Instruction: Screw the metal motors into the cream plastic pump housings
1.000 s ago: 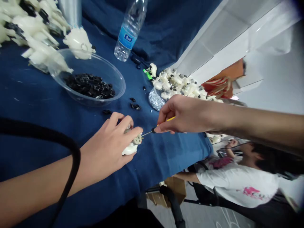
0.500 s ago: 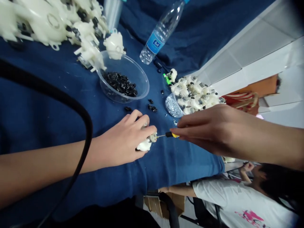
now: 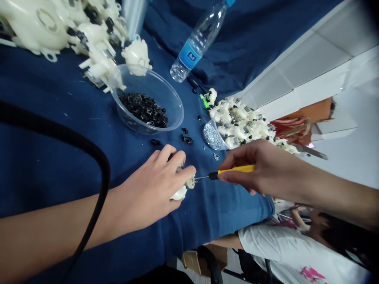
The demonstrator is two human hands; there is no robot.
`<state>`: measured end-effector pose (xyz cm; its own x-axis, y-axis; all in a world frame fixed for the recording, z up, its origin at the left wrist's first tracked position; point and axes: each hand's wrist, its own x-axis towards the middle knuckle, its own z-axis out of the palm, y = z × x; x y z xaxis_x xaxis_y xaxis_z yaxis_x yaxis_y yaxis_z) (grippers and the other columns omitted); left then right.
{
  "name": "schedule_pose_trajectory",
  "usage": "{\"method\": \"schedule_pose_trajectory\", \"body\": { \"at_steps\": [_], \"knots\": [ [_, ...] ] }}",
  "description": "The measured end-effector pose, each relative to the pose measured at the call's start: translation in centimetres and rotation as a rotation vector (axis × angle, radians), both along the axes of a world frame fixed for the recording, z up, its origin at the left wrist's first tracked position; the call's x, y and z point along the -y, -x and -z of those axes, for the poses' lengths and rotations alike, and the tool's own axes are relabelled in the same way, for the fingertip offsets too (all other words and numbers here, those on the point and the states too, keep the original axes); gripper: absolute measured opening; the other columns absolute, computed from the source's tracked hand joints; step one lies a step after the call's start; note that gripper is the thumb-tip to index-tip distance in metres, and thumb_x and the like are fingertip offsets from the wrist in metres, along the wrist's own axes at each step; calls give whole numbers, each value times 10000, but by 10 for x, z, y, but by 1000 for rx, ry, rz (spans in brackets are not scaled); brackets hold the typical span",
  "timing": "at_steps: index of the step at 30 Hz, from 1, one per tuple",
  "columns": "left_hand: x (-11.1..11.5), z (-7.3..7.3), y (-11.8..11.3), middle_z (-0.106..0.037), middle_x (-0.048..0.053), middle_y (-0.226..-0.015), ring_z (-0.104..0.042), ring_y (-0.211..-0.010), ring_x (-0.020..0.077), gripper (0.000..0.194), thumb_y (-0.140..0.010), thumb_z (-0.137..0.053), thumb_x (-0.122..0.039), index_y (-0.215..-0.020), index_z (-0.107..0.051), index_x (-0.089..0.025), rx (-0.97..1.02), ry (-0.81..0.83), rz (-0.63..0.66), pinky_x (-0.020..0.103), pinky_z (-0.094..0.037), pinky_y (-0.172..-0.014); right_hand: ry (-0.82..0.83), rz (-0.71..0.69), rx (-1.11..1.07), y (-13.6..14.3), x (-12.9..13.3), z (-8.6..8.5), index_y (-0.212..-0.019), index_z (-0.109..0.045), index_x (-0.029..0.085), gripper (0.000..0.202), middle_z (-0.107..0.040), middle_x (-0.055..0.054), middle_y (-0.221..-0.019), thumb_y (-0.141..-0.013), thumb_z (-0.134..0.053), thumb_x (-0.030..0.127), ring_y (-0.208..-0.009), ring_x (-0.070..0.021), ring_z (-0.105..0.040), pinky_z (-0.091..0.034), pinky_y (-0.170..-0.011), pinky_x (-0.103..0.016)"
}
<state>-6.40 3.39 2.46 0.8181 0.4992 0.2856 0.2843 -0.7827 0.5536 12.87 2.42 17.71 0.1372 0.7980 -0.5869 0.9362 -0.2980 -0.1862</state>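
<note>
My left hand [image 3: 154,187] is closed around a small white plastic assembly [image 3: 179,194], pressing it down on the blue cloth. Most of that assembly is hidden under my fingers; a greyish end shows on its right side. My right hand [image 3: 260,165] grips the yellow handle of a screwdriver [image 3: 237,169] between thumb and fingers. The thin shaft points left, and its tip meets the greyish end of the assembly. Just beyond my hands, a few small screws [image 3: 216,156] and some black plastic pieces [image 3: 187,139] lie on the cloth.
A clear bowl [image 3: 179,118] holds many black parts. A tub of screws [image 3: 213,135] stands beside a heap of white assemblies [image 3: 242,118]. Larger white shells [image 3: 38,27], a water bottle [image 3: 192,51] and a black cable [image 3: 102,165] are around. A person in a white shirt [image 3: 275,244] sits lower right.
My right hand has turned and its fingers have shifted, so more of the yellow handle shows. The left hand keeps its hold on the assembly. The whole view has shifted slightly.
</note>
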Motion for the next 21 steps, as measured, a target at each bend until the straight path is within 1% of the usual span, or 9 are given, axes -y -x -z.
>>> {"method": "schedule_pose_trajectory", "body": {
  "at_steps": [2, 3, 6, 9, 11, 13, 15, 17, 21],
  "knots": [
    [0, 1, -1, -532, 110, -1165, -451, -1117, 333, 329, -858, -695, -204, -1172, -598, -183, 10, -6, -13, 520, -499, -938, 106, 285, -78, 0, 0, 1, -664, -714, 193, 232, -604, -14, -529, -758, -797, 389, -418, -115, -520, -360, -347, -226],
    [0, 2, -1, -535, 106, -1156, -451, -1112, 331, 324, -854, -701, -206, -1162, -604, -183, 17, -6, -21, 521, -497, -943, 135, 341, -117, -1, 0, 1, -669, -708, 189, 249, -592, -12, -522, -737, -824, 398, -420, -113, -512, -352, -346, -222],
    [0, 4, -1, -540, 95, -1141, -446, -1102, 325, 336, -838, -727, -221, -1149, -607, -184, 35, -1, -27, 521, -494, -943, 143, 258, -168, -6, -1, -1, -831, -727, 207, 239, -646, -6, -626, -691, -878, 327, -429, -113, -523, -391, -361, -237],
    [-1, 6, 0, -542, 89, -1153, -445, -1107, 318, 367, -840, -741, -249, -1170, -592, -188, 41, -11, -8, 516, -499, -941, 53, -19, -120, -11, -1, -7, -908, -751, 218, 203, -710, -11, -754, -722, -829, 210, -469, -132, -591, -478, -420, -272],
    [-1, 7, 1, -545, 82, -1155, -450, -1103, 307, 372, -850, -741, -270, -1179, -585, -192, 43, -21, 5, 514, -496, -954, -70, -327, -80, -15, -1, -10, -883, -777, 203, 105, -743, -34, -827, -787, -755, 165, -630, -173, -685, -537, -550, -290],
    [-2, 8, 1, -547, 78, -1154, -453, -1102, 303, 381, -849, -746, -286, -1181, -583, -194, 51, -26, 9, 520, -493, -963, -171, -692, -54, -17, -1, -14, -928, -788, 204, 161, -754, -50, -907, -864, -663, 126, -792, -196, -711, -533, -662, -306],
    [-2, 9, 0, -548, 78, -1161, -452, -1111, 307, 399, -839, -756, -290, -1185, -581, -200, 60, -27, 3, 531, -491, -966, -205, -992, -46, -19, -3, -17, -1000, -775, 215, 247, -737, -55, -929, -921, -573, 97, -823, -195, -694, -494, -678, -322],
    [-2, 9, 0, -548, 78, -1166, -451, -1120, 311, 413, -832, -761, -291, -1192, -578, -204, 66, -26, -3, 536, -491, -966, -201, -1155, -43, -20, -5, -17, -1010, -760, 228, 261, -706, -47, -882, -944, -544, 97, -777, -188, -665, -454, -649, -331],
    [-2, 9, 0, -549, 75, -1163, -455, -1118, 306, 413, -821, -769, -264, -1185, -584, -204, 61, -24, -3, 521, -494, -969, -183, -1217, -61, -18, -10, -15, -894, -742, 244, 224, -607, -9, -745, -923, -566, 109, -603, -156, -555, -349, -550, -334]
  ]
}}
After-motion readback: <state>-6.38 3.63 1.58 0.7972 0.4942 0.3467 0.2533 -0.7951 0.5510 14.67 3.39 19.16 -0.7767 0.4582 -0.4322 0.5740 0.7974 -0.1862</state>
